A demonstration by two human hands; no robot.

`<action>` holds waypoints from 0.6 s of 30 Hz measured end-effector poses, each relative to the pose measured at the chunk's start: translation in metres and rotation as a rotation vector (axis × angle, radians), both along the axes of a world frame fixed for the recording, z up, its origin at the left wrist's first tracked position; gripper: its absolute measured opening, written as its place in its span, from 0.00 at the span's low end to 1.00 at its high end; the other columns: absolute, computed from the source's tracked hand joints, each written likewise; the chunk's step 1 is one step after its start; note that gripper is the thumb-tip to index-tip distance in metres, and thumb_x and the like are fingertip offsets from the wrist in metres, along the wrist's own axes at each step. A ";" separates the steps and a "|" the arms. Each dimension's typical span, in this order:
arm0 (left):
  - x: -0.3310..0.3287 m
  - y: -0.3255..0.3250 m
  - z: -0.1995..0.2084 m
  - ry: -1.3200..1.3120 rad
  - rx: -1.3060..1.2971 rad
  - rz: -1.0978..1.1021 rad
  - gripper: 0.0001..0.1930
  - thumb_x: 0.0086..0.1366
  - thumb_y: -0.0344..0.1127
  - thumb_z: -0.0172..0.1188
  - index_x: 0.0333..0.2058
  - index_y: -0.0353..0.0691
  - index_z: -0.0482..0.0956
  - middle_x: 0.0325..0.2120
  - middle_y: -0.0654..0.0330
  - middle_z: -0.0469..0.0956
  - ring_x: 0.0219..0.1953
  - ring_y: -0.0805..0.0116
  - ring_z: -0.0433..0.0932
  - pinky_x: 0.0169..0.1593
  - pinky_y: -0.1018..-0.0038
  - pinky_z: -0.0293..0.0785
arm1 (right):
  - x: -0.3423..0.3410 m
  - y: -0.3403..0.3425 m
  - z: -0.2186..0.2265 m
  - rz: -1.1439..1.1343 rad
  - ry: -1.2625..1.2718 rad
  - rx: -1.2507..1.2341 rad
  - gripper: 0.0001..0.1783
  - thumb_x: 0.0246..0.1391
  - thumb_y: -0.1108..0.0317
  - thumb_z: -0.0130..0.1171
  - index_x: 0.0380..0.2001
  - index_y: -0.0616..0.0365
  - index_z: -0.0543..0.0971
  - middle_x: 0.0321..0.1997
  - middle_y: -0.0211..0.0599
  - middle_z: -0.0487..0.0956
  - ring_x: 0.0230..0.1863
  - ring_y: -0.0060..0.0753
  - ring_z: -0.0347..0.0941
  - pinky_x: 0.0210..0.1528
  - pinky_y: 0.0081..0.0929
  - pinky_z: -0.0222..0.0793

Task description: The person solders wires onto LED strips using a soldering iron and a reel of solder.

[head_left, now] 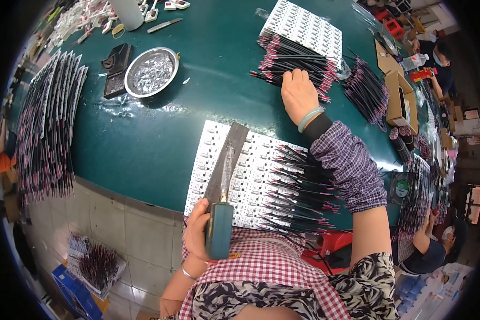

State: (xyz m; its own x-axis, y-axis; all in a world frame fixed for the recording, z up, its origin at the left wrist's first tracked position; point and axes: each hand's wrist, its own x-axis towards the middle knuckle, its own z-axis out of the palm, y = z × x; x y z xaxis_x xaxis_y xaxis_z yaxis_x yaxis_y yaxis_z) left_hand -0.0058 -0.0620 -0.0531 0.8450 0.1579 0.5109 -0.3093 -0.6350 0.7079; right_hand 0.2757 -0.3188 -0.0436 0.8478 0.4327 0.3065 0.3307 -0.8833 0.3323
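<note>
A soldering iron with a green handle (219,230) and a long metal shaft is in my left hand (198,232), whose fingers are closed around it and partly hidden behind the handle. Its shaft lies along a dark flat bar (234,140) resting across a white circuit board panel (257,184). Black wires (298,205) with red tips stick out from the panel's right half. Farther away, my right hand (298,95) reaches into a pile of black wires (302,60), its fingers bent together on them. A second white panel (304,26) lies behind this pile.
A metal bowl (151,72) of silvery scraps sits beside a black box (116,69) at the far left. Wired panels (50,128) are stacked on the left edge. More wires (367,92) and a cardboard box (401,101) lie right. Other people (437,245) sit along the right.
</note>
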 end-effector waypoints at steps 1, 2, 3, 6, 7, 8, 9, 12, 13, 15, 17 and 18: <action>-0.002 0.001 0.001 0.001 0.003 0.004 0.13 0.56 0.24 0.72 0.39 0.31 0.78 0.46 0.41 0.82 0.44 0.51 0.85 0.47 0.67 0.81 | 0.000 0.000 -0.002 -0.001 -0.009 -0.018 0.06 0.51 0.74 0.56 0.34 0.60 0.73 0.35 0.40 0.73 0.42 0.40 0.70 0.40 0.31 0.73; -0.005 0.003 0.002 0.027 -0.047 0.043 0.12 0.58 0.27 0.71 0.39 0.32 0.79 0.47 0.43 0.81 0.46 0.52 0.83 0.49 0.66 0.80 | 0.000 -0.001 -0.004 -0.006 -0.029 -0.013 0.06 0.51 0.74 0.56 0.34 0.60 0.73 0.35 0.40 0.72 0.42 0.40 0.70 0.41 0.31 0.74; -0.007 0.004 0.005 0.049 -0.096 0.079 0.11 0.61 0.30 0.70 0.39 0.33 0.79 0.48 0.44 0.80 0.49 0.53 0.82 0.52 0.66 0.78 | 0.000 -0.001 -0.004 -0.006 -0.031 -0.008 0.06 0.51 0.74 0.56 0.34 0.60 0.73 0.35 0.40 0.72 0.42 0.40 0.70 0.41 0.31 0.74; -0.018 0.014 -0.004 0.376 0.013 0.230 0.12 0.60 0.29 0.69 0.41 0.35 0.79 0.47 0.49 0.80 0.49 0.51 0.81 0.52 0.64 0.78 | 0.001 -0.005 -0.006 -0.001 -0.065 0.022 0.07 0.51 0.74 0.57 0.35 0.60 0.73 0.36 0.41 0.71 0.42 0.41 0.70 0.40 0.32 0.73; -0.014 0.013 -0.002 0.356 0.005 0.246 0.12 0.61 0.30 0.68 0.41 0.35 0.79 0.47 0.49 0.79 0.49 0.49 0.81 0.54 0.63 0.78 | 0.001 -0.006 -0.007 0.000 -0.066 0.024 0.07 0.51 0.74 0.57 0.35 0.60 0.73 0.36 0.41 0.71 0.42 0.41 0.70 0.40 0.32 0.73; -0.012 0.010 0.002 0.355 0.006 0.247 0.12 0.61 0.30 0.68 0.41 0.35 0.79 0.47 0.49 0.79 0.49 0.49 0.81 0.54 0.63 0.78 | 0.002 -0.006 -0.008 0.004 -0.067 0.048 0.07 0.51 0.74 0.57 0.35 0.60 0.73 0.36 0.41 0.71 0.42 0.41 0.70 0.40 0.32 0.73; -0.008 0.006 0.008 0.186 -0.012 0.174 0.13 0.65 0.29 0.64 0.46 0.32 0.76 0.50 0.48 0.79 0.51 0.50 0.80 0.56 0.62 0.76 | 0.002 -0.008 -0.008 0.002 -0.069 0.071 0.07 0.51 0.74 0.57 0.35 0.60 0.73 0.36 0.41 0.71 0.42 0.41 0.70 0.40 0.32 0.73; -0.002 0.013 -0.003 -0.080 -0.011 -0.006 0.13 0.67 0.27 0.61 0.49 0.29 0.74 0.51 0.45 0.78 0.53 0.48 0.80 0.59 0.57 0.75 | 0.003 -0.008 -0.008 0.012 -0.049 0.069 0.07 0.51 0.74 0.56 0.35 0.60 0.73 0.36 0.41 0.71 0.41 0.41 0.70 0.39 0.32 0.72; -0.002 0.017 -0.008 -0.174 0.010 -0.105 0.12 0.66 0.26 0.63 0.46 0.29 0.75 0.51 0.43 0.78 0.53 0.45 0.80 0.60 0.53 0.75 | 0.002 -0.006 -0.007 0.001 -0.037 0.086 0.07 0.51 0.75 0.56 0.35 0.60 0.72 0.35 0.40 0.71 0.41 0.41 0.69 0.39 0.33 0.71; -0.007 0.022 -0.012 -0.120 0.028 -0.119 0.10 0.65 0.26 0.64 0.42 0.28 0.76 0.49 0.40 0.79 0.54 0.41 0.79 0.61 0.48 0.74 | 0.001 -0.004 -0.010 -0.003 -0.040 0.086 0.06 0.51 0.74 0.55 0.34 0.59 0.72 0.34 0.40 0.71 0.40 0.41 0.69 0.40 0.34 0.71; -0.006 0.022 -0.018 -0.126 0.127 -0.084 0.11 0.63 0.24 0.65 0.42 0.26 0.75 0.49 0.37 0.78 0.53 0.42 0.80 0.60 0.51 0.75 | -0.003 -0.007 -0.009 0.005 -0.042 0.110 0.06 0.52 0.74 0.54 0.34 0.59 0.71 0.34 0.40 0.71 0.40 0.42 0.69 0.40 0.34 0.71; -0.005 0.020 -0.020 -0.127 0.126 -0.085 0.11 0.63 0.24 0.65 0.42 0.26 0.75 0.49 0.37 0.78 0.53 0.42 0.80 0.60 0.51 0.75 | -0.004 -0.008 -0.008 0.019 -0.043 0.137 0.05 0.53 0.75 0.54 0.34 0.59 0.71 0.35 0.41 0.71 0.40 0.42 0.69 0.40 0.35 0.70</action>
